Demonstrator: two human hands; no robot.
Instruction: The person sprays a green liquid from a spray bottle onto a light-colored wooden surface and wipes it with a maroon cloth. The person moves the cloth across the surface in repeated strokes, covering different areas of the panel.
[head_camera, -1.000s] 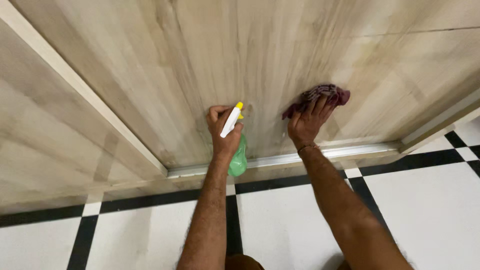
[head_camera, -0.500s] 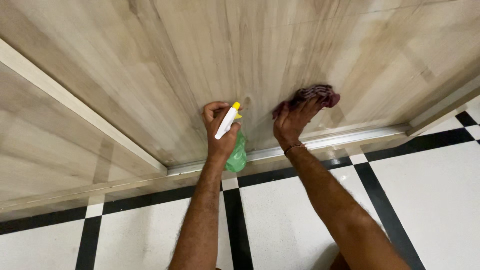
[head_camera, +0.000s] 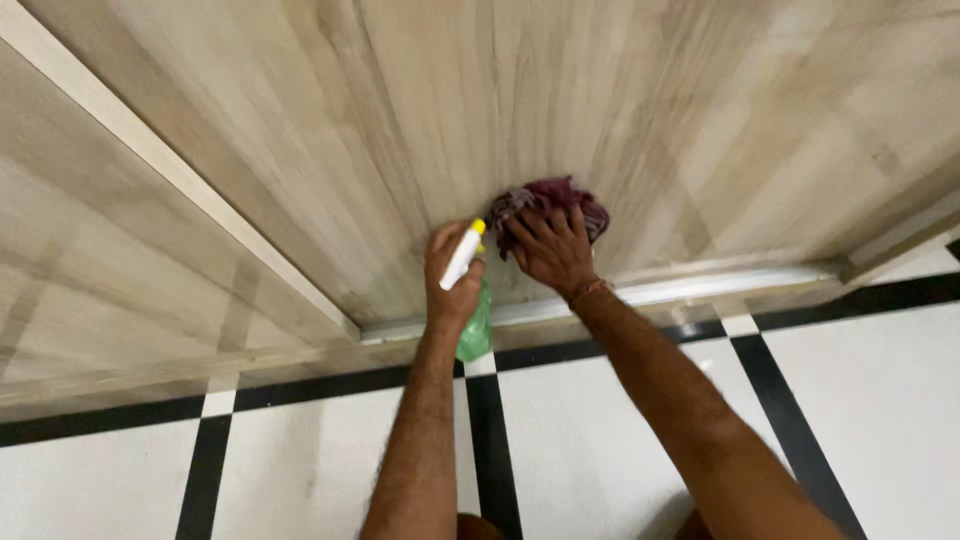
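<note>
Tiles (head_camera: 600, 440) in black and white lie nearest, then the left hand (head_camera: 452, 285) wraps its fingers around a green spray bottle (head_camera: 474, 325), probably light plastic best held at the neck, while the right hand (head_camera: 553, 252) presses spread fingers on a soft, bunched maroon cloth (head_camera: 545, 200) against the wood-grain panel (head_camera: 600, 100).

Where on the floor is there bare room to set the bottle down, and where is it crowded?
Free: the white tile left of the left arm, bounded by black strips, and the white tile right of the right arm. Crowded: at the rail, where the left hand with the bottle and the right hand on the cloth nearly meet.
</note>
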